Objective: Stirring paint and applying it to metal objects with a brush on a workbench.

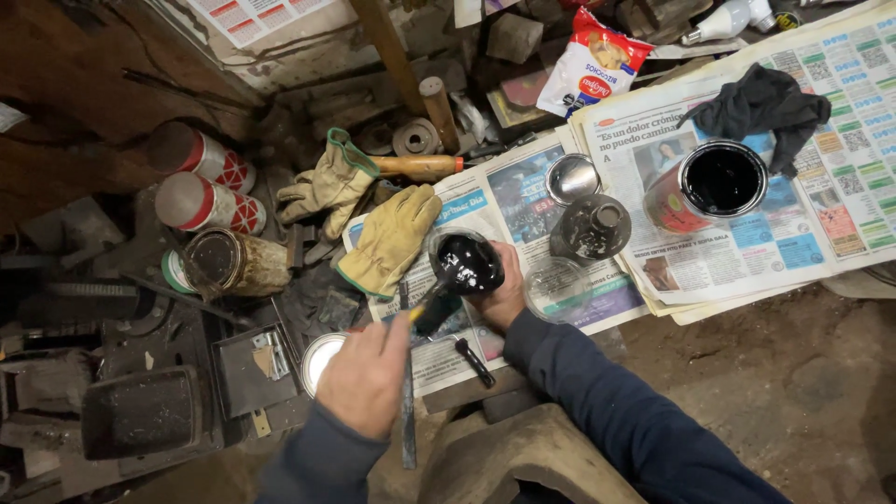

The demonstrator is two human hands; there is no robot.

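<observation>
My left hand (364, 373) is closed around the dark handle of a brush (431, 310), whose tip reaches into a small glass jar (467, 263) coated with black paint. My right hand (505, 295) grips that jar from the right side and holds it just above the newspaper (523, 201). Both arms wear dark blue sleeves. A black-smeared glass bottle (593, 227) and a clear empty jar (556, 289) stand just right of the held jar. Further right sits an open can of black paint (719, 182), with its round metal lid (571, 177) lying nearby.
Two yellow work gloves (387, 238) lie left of the jar, by a wooden tool handle (415, 166). Red and white spray cans (198, 202) and a rusty tin (229, 263) lie at left. A black rag (761, 105) rests on the papers; a snack bag (594, 65) sits behind.
</observation>
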